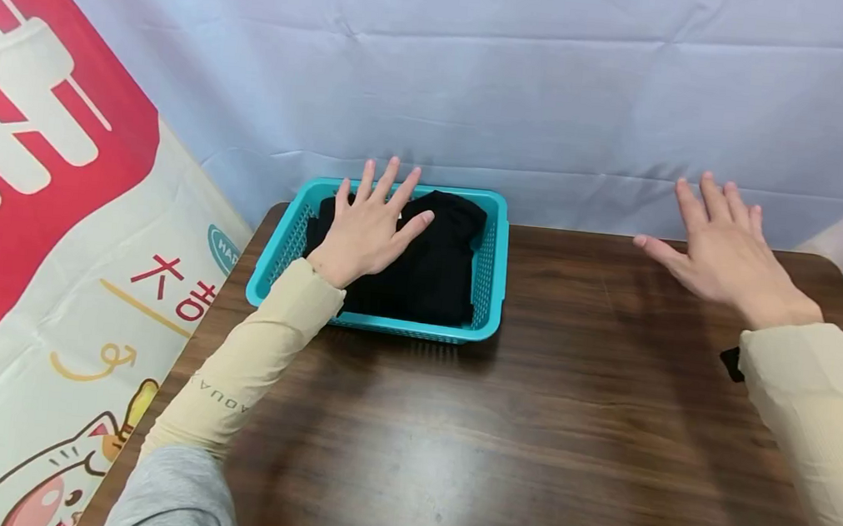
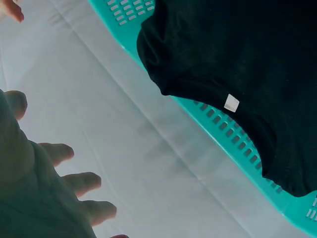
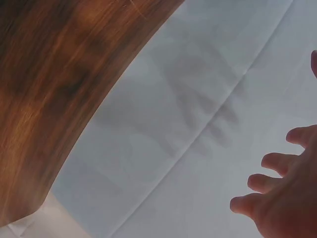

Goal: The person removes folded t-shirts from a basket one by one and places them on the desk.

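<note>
Two bare hands, fingers straight and spread, holding nothing. Left hand (image 1: 367,237) is raised over the left part of a turquoise plastic basket (image 1: 498,261), palm down; basket sits on the far left of a dark brown wood-grain table (image 1: 549,441). Black garment (image 1: 428,272) lies inside the basket; left wrist view gives its neckline along the far side, with a small white label (image 2: 231,103). Right hand (image 1: 727,252) is up over the far right of the table, well apart from the basket, thumb pointing left. Cream sleeves (image 1: 246,373) on both forearms, grey sleeve (image 1: 176,492) above the left one. Pale cloth (image 1: 526,105) hangs behind the table's far edge; red-and-white printed banner (image 1: 120,136) at left.
</note>
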Tool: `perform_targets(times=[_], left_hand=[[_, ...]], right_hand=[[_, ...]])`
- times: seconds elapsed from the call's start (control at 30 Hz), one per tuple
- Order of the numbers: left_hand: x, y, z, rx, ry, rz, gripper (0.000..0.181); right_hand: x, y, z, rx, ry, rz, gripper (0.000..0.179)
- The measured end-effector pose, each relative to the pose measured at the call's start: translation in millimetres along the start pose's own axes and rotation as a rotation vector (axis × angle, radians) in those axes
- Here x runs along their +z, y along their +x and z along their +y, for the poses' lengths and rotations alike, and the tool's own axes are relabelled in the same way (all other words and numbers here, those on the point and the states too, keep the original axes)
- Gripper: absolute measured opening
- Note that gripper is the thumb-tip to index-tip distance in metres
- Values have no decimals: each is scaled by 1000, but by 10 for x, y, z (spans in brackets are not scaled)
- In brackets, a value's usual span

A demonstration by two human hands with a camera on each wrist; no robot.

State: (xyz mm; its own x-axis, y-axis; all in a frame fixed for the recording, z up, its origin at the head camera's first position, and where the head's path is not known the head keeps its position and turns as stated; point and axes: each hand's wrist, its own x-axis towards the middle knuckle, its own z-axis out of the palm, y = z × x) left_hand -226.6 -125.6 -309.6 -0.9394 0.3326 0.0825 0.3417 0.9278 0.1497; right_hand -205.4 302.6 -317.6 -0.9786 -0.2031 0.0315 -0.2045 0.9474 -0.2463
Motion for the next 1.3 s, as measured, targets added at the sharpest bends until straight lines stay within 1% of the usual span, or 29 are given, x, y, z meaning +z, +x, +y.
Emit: perform_targets(times=[0.13,0.37,0.5,0.63,0.87,1.0,1.13,1.2,1.3], left_hand=[[-3,-12,22,18,6,21,72],[-29,-13,59,42,62,55,75],[-46,-15,56,44,66,56,76],[-58,-22,50,40,61,44,76],[-93,-46,56,54,61,34,78],[-126,-75,48,65,48,41,78],[-150,-105,4,60,9,46,77],[-166,-139,-26,51,-51,38,76],[-195,-216,-96,31,-171,33,73]], right_hand=[[-17,-15,2,-5,11,25,88],[-58,-39,-14,3,39,70,88],[-71,-57,-44,38,76,91,88],[-80,-73,-75,64,121,105,87],[-58,-73,-122,40,155,131,85],[-48,-65,-205,24,223,165,81],[-32,-46,-360,-10,312,214,76],[-8,-31,-459,-28,348,240,74],[48,-9,-617,-56,393,263,71]])
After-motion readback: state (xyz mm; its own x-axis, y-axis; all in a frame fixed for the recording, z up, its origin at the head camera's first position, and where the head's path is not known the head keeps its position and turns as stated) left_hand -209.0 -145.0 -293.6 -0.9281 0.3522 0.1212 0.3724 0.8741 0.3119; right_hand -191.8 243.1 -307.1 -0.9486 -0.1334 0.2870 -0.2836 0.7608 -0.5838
